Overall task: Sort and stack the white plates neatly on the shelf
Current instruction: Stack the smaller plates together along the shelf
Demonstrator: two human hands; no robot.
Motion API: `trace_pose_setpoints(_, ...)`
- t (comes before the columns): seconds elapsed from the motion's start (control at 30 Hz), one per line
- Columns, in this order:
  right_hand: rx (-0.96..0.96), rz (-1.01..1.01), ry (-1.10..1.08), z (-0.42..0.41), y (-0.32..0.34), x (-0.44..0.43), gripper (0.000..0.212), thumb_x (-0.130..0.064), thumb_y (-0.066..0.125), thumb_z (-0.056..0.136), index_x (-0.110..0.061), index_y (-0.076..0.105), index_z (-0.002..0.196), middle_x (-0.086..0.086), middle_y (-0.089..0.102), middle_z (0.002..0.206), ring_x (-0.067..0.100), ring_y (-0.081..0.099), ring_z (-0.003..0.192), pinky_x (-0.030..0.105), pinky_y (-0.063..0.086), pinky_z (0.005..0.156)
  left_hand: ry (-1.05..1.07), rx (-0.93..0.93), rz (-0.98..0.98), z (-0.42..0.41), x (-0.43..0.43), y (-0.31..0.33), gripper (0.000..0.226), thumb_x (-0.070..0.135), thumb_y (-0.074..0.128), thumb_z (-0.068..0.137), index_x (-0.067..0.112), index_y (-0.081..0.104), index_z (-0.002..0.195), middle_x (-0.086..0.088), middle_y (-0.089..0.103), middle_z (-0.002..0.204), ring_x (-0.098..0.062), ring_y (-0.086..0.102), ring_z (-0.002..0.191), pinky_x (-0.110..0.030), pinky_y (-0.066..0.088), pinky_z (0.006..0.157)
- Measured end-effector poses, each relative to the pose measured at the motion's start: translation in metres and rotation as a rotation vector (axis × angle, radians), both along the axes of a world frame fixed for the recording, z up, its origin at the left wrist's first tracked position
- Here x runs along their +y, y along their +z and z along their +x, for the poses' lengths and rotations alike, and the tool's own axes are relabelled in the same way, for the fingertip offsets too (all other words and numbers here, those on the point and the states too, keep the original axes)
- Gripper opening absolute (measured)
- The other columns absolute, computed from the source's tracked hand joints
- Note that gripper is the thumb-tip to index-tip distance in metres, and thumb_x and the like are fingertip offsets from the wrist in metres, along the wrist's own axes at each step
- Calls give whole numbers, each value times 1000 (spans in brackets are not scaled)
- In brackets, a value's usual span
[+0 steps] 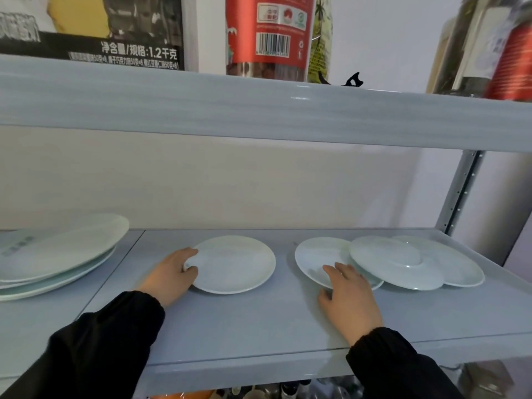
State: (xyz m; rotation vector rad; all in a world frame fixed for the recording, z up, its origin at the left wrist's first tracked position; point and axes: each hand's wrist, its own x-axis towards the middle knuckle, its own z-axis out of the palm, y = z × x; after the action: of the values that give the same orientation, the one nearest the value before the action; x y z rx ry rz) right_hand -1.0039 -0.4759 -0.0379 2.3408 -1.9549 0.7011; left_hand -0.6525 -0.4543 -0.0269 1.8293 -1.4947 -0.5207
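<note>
Black sleeve is nearest. Left hand is pinching the rim of the 6 o'clock plate. Right hand is lying flat-fingered on the 5 o'clock plate. Pulling it risks dragging the overlapping 4 o'clock plate.

White, round, flat on shelf: lone plate centre, three overlapping plates right, bigger stack left.

Plain white plates, pale blue-grey shelf, black sleeves, red bottle label.

Head camera faces shelf (close, downward).
</note>
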Motion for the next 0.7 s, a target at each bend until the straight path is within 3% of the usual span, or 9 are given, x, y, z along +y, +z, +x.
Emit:
trace_pose_setpoints(0.13, 22, 3, -17, 2, -2, -1, 48, -25, 48, 94, -19, 47, 141, 6, 39, 152, 29, 27, 144, 37, 23, 115, 13, 61, -50, 28, 7, 1, 40, 23, 57, 94, 35, 53, 132, 1, 56, 133, -18, 51, 124, -30, 37, 96)
trace_pose_setpoints(0.3, 6, -28, 19, 2, -3, 0, 37, -18, 48, 92, -20, 63, 126, 2, 60, 133, 22, 51, 125, 34, 38, 105, 30, 126, -105, 46, 13, -2, 37, 26, 55, 94, 48, 54, 123, 8, 59, 128, -14, 53, 116, -32, 39, 96)
trace_pose_setpoints(0.4, 23, -23, 47, 2, -4, -1, 38, -17, 46, 95, -23, 62, 129, -3, 62, 132, 17, 57, 119, 32, 41, 102, -4, 117, -135, 47, 13, -4, 37, 22, 54, 94, 49, 57, 119, 15, 60, 123, -12, 55, 115, -33, 41, 97)
trace_pose_setpoints(0.7, 151, 48, 84, 3, 2, 6, 46, -12, 38, 95, -31, 52, 135, 0, 64, 121, 24, 59, 106, 36, 44, 92, -46, 104, -165, 41, 10, -5, 29, 12, 56, 94, 30, 62, 116, 5, 64, 115, -20, 58, 112, -37, 41, 96)
